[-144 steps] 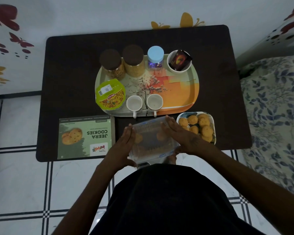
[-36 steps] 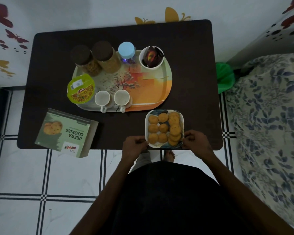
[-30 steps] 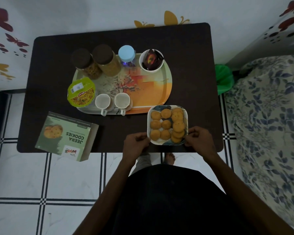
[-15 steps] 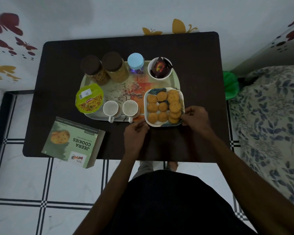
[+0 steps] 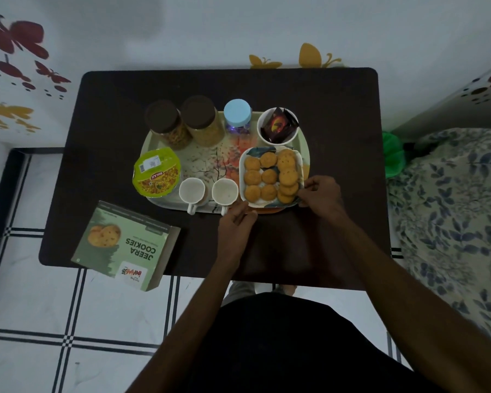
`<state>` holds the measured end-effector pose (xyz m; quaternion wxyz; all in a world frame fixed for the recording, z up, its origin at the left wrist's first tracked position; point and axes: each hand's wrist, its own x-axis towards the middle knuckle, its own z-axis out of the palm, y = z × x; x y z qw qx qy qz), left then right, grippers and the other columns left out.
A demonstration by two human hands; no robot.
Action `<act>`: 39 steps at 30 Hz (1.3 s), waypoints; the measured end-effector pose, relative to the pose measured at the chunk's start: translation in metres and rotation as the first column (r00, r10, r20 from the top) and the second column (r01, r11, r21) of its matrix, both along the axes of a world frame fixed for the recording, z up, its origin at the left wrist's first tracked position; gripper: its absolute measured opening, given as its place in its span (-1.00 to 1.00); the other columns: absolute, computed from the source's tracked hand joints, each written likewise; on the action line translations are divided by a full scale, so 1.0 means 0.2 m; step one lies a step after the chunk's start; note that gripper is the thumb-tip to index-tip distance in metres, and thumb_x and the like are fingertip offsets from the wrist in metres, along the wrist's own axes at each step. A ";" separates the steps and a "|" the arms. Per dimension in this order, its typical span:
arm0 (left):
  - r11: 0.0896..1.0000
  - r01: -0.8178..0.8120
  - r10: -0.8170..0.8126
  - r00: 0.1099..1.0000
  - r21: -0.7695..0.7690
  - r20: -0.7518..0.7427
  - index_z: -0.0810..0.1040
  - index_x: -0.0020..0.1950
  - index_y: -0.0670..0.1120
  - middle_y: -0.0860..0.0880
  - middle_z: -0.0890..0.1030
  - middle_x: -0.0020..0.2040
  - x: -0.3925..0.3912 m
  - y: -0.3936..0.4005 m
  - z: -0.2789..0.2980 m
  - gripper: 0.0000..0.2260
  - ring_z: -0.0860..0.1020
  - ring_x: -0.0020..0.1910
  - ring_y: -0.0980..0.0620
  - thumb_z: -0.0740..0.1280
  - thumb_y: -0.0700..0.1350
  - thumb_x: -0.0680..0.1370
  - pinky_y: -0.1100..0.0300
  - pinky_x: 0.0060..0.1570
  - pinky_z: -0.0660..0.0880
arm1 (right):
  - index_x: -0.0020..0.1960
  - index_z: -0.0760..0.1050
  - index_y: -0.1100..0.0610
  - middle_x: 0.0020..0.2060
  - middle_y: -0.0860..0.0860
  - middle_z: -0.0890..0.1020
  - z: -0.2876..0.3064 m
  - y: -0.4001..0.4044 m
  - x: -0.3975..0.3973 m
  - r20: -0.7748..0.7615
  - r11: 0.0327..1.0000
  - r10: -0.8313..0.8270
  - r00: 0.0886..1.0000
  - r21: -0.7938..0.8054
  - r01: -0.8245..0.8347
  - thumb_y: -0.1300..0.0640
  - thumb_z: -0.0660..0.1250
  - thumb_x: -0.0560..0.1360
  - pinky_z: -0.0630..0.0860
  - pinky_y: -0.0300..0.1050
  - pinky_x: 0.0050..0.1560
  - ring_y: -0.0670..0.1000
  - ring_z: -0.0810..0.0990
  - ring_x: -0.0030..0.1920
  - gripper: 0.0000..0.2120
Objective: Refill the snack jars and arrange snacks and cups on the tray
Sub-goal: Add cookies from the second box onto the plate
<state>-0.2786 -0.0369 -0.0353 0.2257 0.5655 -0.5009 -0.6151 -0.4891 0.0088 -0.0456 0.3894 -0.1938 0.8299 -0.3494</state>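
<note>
Golden round cookies (image 5: 269, 176) on square plate (image 5: 271, 205), right hand (image 5: 321, 191) pinching rim, left hand (image 5: 236, 222) relaxed.

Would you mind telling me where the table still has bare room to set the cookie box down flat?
Bare tabletop runs right of the tray, behind the jars, and left of the tray. The near edge is crowded: cookie box overhangs it, both hands work at the plate.

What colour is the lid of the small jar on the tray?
Light blue lid, seen clearly in the head view.
</note>
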 end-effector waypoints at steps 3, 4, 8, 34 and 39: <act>1.000 0.014 -0.014 1.000 0.002 -0.026 0.57 0.31 -0.14 -0.07 0.60 0.27 -0.01 0.00 0.01 -0.68 0.55 0.26 0.10 0.39 -0.27 0.56 0.26 0.27 0.47 | -0.10 0.56 0.14 -0.25 0.06 0.69 0.01 -0.02 0.00 0.010 1.000 0.008 1.000 0.008 -0.008 0.24 0.47 0.44 0.66 -0.07 -0.21 -0.02 0.69 -0.36 -0.90; 1.000 0.026 -0.026 0.999 -0.004 -0.030 0.57 0.32 -0.15 -0.06 0.59 0.29 -0.01 0.00 0.02 -0.68 0.55 0.24 0.14 0.38 -0.28 0.56 0.29 0.25 0.47 | -0.12 0.55 0.12 -0.25 0.06 0.69 0.01 -0.02 0.00 0.015 1.000 0.012 1.000 0.011 -0.012 0.24 0.46 0.45 0.66 -0.08 -0.21 -0.03 0.69 -0.36 -0.90; 0.999 0.043 -0.044 0.998 -0.018 -0.042 0.53 0.35 -0.23 0.01 0.57 0.24 -0.03 0.01 0.02 -0.67 0.54 0.13 0.34 0.33 -0.32 0.58 0.50 0.04 0.44 | -0.18 0.53 0.06 -0.21 0.09 0.70 0.00 -0.04 -0.01 0.038 1.000 0.010 0.999 0.026 -0.011 0.26 0.45 0.45 0.65 -0.10 -0.23 -0.01 0.70 -0.34 -0.85; 0.918 -0.169 0.265 0.935 -0.360 0.235 0.58 0.26 0.02 -0.08 0.61 0.17 0.47 -0.35 0.18 -0.67 0.58 0.09 0.02 0.34 -0.15 0.50 0.06 0.17 0.51 | -0.03 0.53 0.06 -0.14 -0.05 0.60 0.05 -0.14 0.32 -0.336 0.966 0.176 0.925 -0.122 -0.228 0.15 0.34 0.51 0.48 -0.11 -0.16 -0.03 0.56 -0.13 -0.95; 0.860 0.231 0.104 0.794 -0.456 0.599 0.48 0.44 -0.12 -0.28 0.39 0.40 0.66 -0.58 0.07 -0.43 0.34 0.41 -0.26 0.47 -0.24 0.43 -0.06 0.36 0.31 | 0.16 0.56 0.18 0.03 0.11 0.59 0.04 -0.32 0.55 -0.411 0.871 0.382 0.828 -0.141 -0.471 0.18 0.40 0.46 0.42 -0.04 0.06 0.14 0.53 0.08 -0.73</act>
